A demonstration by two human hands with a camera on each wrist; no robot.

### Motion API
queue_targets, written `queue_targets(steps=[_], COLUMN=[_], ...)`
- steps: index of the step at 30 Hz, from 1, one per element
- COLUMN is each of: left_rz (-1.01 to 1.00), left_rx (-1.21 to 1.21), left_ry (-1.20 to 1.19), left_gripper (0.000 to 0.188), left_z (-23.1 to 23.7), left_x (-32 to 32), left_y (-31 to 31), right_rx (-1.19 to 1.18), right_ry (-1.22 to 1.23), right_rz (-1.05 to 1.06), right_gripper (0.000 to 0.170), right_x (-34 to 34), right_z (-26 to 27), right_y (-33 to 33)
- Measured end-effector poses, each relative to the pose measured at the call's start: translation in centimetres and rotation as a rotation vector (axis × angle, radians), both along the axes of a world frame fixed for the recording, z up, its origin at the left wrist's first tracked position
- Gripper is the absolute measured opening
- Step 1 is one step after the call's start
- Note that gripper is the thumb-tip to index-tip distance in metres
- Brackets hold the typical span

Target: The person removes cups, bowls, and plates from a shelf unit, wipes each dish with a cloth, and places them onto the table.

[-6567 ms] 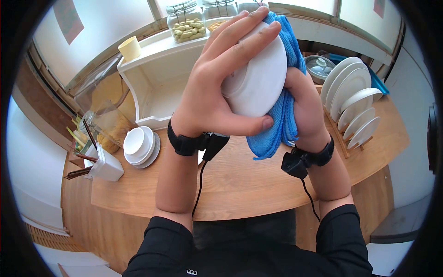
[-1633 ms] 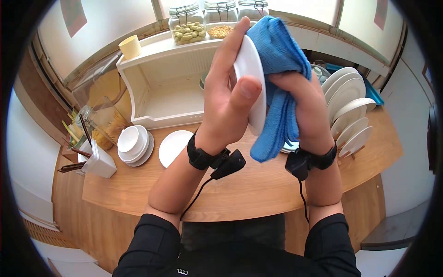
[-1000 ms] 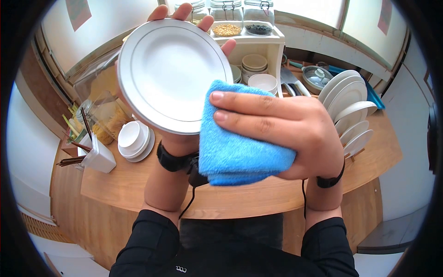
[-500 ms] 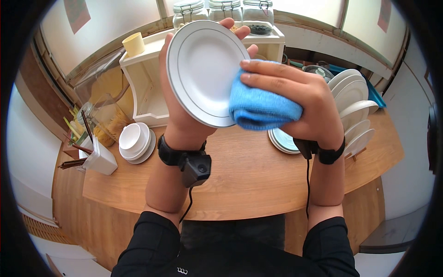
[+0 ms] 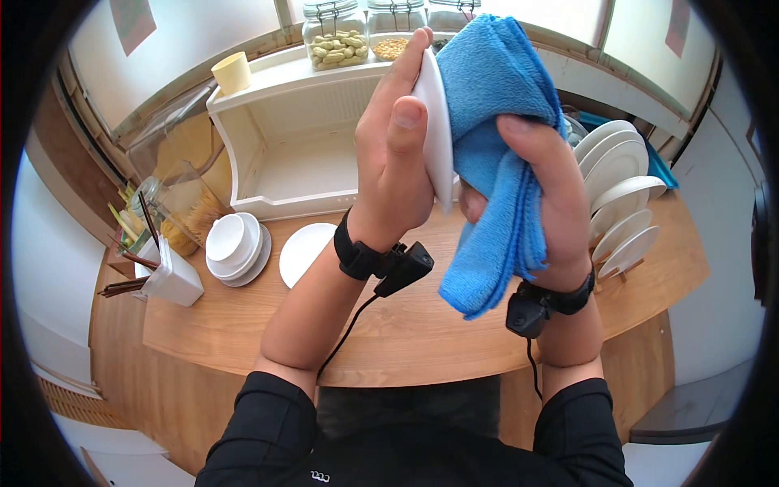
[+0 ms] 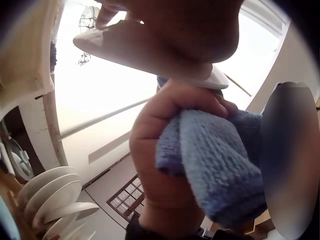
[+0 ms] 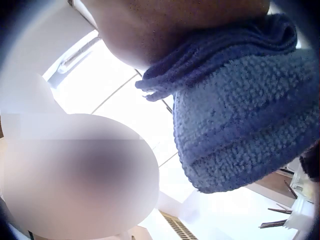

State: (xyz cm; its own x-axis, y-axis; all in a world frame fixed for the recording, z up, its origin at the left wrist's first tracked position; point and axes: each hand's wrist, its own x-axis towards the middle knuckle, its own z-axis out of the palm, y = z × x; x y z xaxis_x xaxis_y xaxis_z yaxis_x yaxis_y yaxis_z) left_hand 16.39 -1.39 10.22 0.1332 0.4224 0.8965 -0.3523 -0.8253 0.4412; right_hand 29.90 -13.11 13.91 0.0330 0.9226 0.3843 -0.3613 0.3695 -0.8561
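Note:
Above the table, my left hand [image 5: 388, 166] holds a small white plate [image 5: 438, 134], now turned nearly edge-on in the head view. Its fingers lie along the back of the plate, and the thumb stands up near the rim. My right hand [image 5: 556, 191] grips a folded blue microfibre cloth [image 5: 491, 89] close against the plate's face. A folded end of the cloth hangs below the palm. In the left wrist view the plate [image 6: 145, 65] lies under the left hand, with the cloth [image 6: 215, 160] bunched in the right. Folded cloth [image 7: 240, 125] fills much of the right wrist view.
A white plate [image 5: 307, 253] lies on the wooden table [image 5: 389, 341], left of a stack of dishes [image 5: 235, 247]'s right side. A chopstick holder [image 5: 174, 280] stands far left. Plates [image 5: 617, 170] stand in a rack at right. Behind is a white shelf [image 5: 300, 199] bearing jars [image 5: 334, 40].
The plate has turned from face-up to nearly edge-on. My right hand has rotated with the cloth, its thumb side now toward the camera, while both hands stay on the same things.

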Motion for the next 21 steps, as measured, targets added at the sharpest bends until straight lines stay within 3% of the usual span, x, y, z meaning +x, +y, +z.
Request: queue_targets(steps=[1,3,5,6,7,9,10,11,13,17,19,21], left_rz=[0.002,-0.045,-0.093,-0.141,-0.275,-0.557,-0.559,-0.549,-0.594,-0.781,-0.937,-0.895], left_rx=[-0.001,0.039,-0.019,-0.079,-0.245,-0.443,-0.49,-0.527,-0.581,-0.622,-0.653,-0.653], left_ry=[-0.003,-0.029,-0.117,-0.204,-0.207,-0.324,-0.323,-0.324,-0.366,-0.342,-0.361,-0.36], left_gripper=[0.098,0.094,0.093,0.092,0.088,0.083,0.081,0.084,0.086,0.084,0.083,0.082], left_z=[-0.1,-0.1,0.1,0.2,0.6,1.6,2.2,2.5,2.3,1.6,1.3,1.5], left_x=[-0.1,-0.3,0.3,0.6,-0.1,-1.4,-2.0,-2.4,-2.9,-3.9,-3.9,-4.0], left_y=[0.3,0.5,-0.2,-0.5,-0.3,-0.5,-1.3,-1.2,-1.1,-0.6,-0.6,-0.3], right_rx=[-0.03,-0.003,0.165,0.409,0.41,0.833,0.842,0.843,0.752,0.775,0.81,0.944], right_ry=[0.054,0.01,-0.453,-0.57,-0.569,-0.94,-1.06,-1.06,-1.319,-1.426,-1.25,-1.186], right_rz=[0.086,0.064,-0.128,-0.197,-0.197,-0.32,-0.307,-0.309,-0.279,-0.207,-0.254,-0.394], right_gripper=[0.036,0.034,0.03,0.038,0.038,0.057,0.069,0.069,0.066,0.064,0.066,0.065], right_x=[0.2,-0.2,-0.6,-0.6,-0.8,-1.1,-0.8,-0.7,-0.3,1.9,2.8,3.6], right_z=[0.0,0.6,0.9,0.7,0.7,0.8,0.9,1.1,1.7,2.7,2.9,3.1], right_y=[-0.2,-1.0,-1.6,-1.1,-0.9,-0.7,-0.9,-1.3,-2.4,-2.5,-1.8,-0.9])
